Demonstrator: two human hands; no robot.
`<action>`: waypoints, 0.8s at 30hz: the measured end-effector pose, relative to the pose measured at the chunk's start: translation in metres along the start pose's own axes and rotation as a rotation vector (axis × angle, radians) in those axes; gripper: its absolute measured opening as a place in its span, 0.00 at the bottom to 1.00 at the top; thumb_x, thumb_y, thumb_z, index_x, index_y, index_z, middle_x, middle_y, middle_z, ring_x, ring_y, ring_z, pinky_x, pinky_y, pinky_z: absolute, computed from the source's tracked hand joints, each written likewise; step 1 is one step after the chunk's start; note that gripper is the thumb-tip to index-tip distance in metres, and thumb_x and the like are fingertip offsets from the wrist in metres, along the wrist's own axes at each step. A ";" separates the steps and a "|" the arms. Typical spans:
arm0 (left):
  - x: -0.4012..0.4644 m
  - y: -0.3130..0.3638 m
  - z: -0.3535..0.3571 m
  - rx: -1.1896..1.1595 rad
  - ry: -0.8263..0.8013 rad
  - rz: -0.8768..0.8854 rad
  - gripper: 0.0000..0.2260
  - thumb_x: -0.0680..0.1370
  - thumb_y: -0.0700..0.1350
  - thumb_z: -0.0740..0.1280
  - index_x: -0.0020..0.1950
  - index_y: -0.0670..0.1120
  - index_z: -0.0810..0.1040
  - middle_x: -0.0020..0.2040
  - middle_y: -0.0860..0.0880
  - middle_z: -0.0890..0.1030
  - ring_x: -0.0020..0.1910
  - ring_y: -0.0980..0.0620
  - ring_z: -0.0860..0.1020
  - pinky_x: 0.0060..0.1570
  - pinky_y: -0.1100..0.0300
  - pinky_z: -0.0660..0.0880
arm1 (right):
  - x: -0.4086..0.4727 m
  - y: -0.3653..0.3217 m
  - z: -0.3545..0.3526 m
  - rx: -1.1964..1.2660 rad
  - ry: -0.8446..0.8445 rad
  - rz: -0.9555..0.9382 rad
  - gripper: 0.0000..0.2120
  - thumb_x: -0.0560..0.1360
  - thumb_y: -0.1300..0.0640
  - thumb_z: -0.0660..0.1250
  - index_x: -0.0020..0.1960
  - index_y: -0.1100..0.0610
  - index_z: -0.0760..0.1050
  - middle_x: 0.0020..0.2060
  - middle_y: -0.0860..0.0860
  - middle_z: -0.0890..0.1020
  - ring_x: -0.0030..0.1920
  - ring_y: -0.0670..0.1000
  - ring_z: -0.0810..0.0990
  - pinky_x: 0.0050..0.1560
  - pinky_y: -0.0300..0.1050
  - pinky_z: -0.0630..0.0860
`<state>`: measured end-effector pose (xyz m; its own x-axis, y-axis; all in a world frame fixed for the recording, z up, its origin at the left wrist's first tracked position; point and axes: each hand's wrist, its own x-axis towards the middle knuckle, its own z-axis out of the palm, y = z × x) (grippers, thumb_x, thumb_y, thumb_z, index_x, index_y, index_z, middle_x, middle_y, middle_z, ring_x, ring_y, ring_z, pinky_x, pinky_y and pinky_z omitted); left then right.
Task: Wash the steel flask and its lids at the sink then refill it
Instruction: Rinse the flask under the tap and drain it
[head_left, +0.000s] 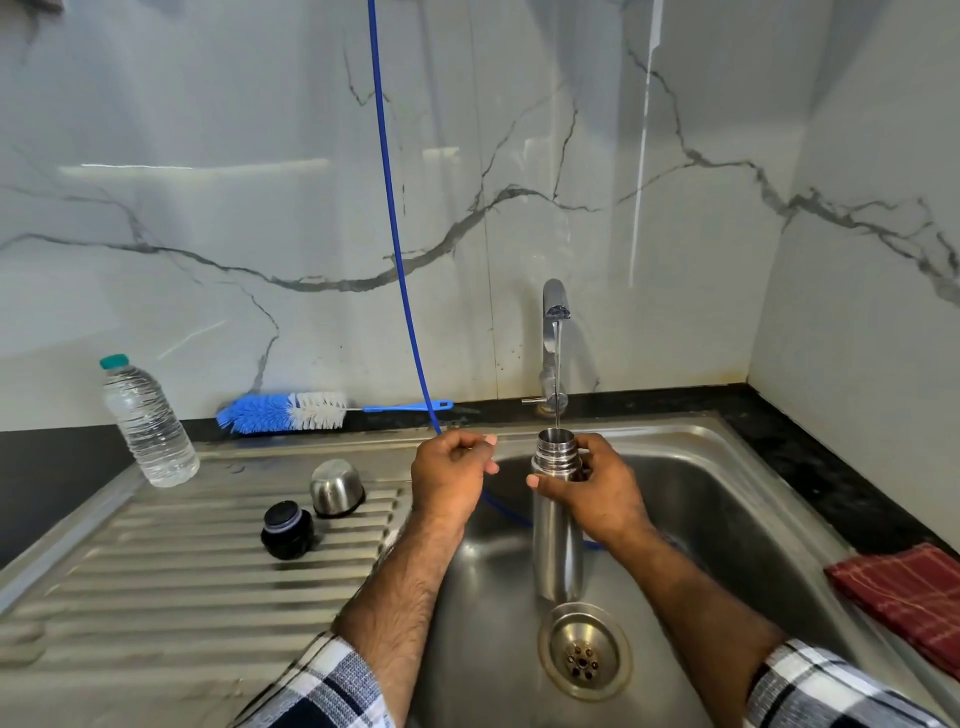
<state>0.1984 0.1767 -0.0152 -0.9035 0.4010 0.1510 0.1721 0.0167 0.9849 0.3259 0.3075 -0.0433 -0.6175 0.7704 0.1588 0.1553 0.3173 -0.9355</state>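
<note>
The steel flask (556, 535) stands upright in the sink basin (727, 499), its open mouth under a thin stream of water from the tap (555, 332). My right hand (597, 493) grips the flask just below its threaded neck. My left hand (452, 478) hovers to the left of the flask with fingers curled, beside the blue hose (400, 260); whether it holds the hose is unclear. On the ribbed drainboard (156, 587) sit the steel cup lid (336, 488), upside down, and the black inner stopper (287, 529).
A blue and white bottle brush (291, 412) lies along the back edge. A plastic water bottle (148, 423) stands at the drainboard's far left. A red checked cloth (904, 597) lies on the sink's right rim. The drain strainer (583, 657) sits below the flask.
</note>
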 end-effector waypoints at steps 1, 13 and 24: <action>0.000 0.000 0.000 0.002 -0.001 -0.003 0.05 0.79 0.45 0.76 0.43 0.48 0.85 0.34 0.47 0.86 0.29 0.60 0.79 0.49 0.53 0.77 | 0.000 0.000 0.000 -0.002 -0.001 0.001 0.37 0.66 0.48 0.85 0.71 0.49 0.73 0.56 0.43 0.81 0.57 0.47 0.81 0.58 0.48 0.80; -0.003 0.004 0.000 0.025 -0.012 -0.026 0.06 0.79 0.46 0.76 0.44 0.47 0.85 0.34 0.49 0.86 0.33 0.56 0.81 0.51 0.51 0.79 | -0.002 0.001 0.001 -0.027 0.002 0.013 0.37 0.66 0.47 0.85 0.71 0.48 0.73 0.56 0.42 0.80 0.56 0.47 0.80 0.59 0.48 0.80; -0.001 0.004 -0.002 0.015 -0.018 -0.037 0.06 0.79 0.47 0.76 0.43 0.49 0.85 0.35 0.49 0.87 0.35 0.56 0.82 0.60 0.44 0.82 | -0.004 -0.030 -0.011 -0.006 0.146 -0.151 0.29 0.71 0.47 0.82 0.67 0.45 0.74 0.50 0.37 0.80 0.53 0.41 0.80 0.56 0.44 0.80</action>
<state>0.1993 0.1745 -0.0117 -0.9023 0.4161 0.1129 0.1448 0.0457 0.9884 0.3324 0.3011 -0.0119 -0.5160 0.7854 0.3419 0.0740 0.4385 -0.8957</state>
